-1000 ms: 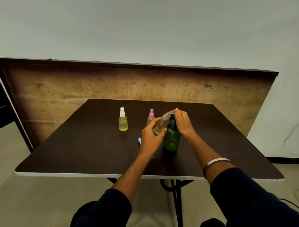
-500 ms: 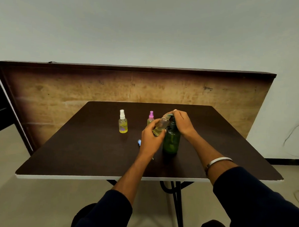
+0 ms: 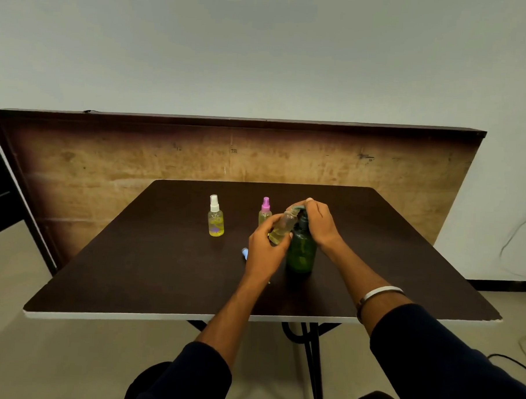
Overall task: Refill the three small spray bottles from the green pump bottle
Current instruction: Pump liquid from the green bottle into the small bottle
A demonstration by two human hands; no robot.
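White-capped spray bottle (image 3: 216,217): stands upright on the dark table (image 3: 132,266), farthest left, well apart from both hands; yellowish liquid inside.
Blue cap (image 3: 245,253): lies on the table just left of the left wrist, partly hidden by it.
Pink-capped spray bottle (image 3: 265,211): upright, just behind the left hand, its lower part hidden by the fingers.
Left hand (image 3: 265,247): fingers and thumb curled round the open small bottle (image 3: 282,227), which is tilted with its mouth up toward the pump spout.
Green pump bottle (image 3: 301,249): upright on the table, between the two hands, touching the tilted small bottle's side.
Right hand (image 3: 321,223): fingers bent over the pump head (image 3: 299,206), resting on top of it; whether they press it down cannot be told.
Bracelet (image 3: 378,293): on the right wrist, above the dark sleeve.
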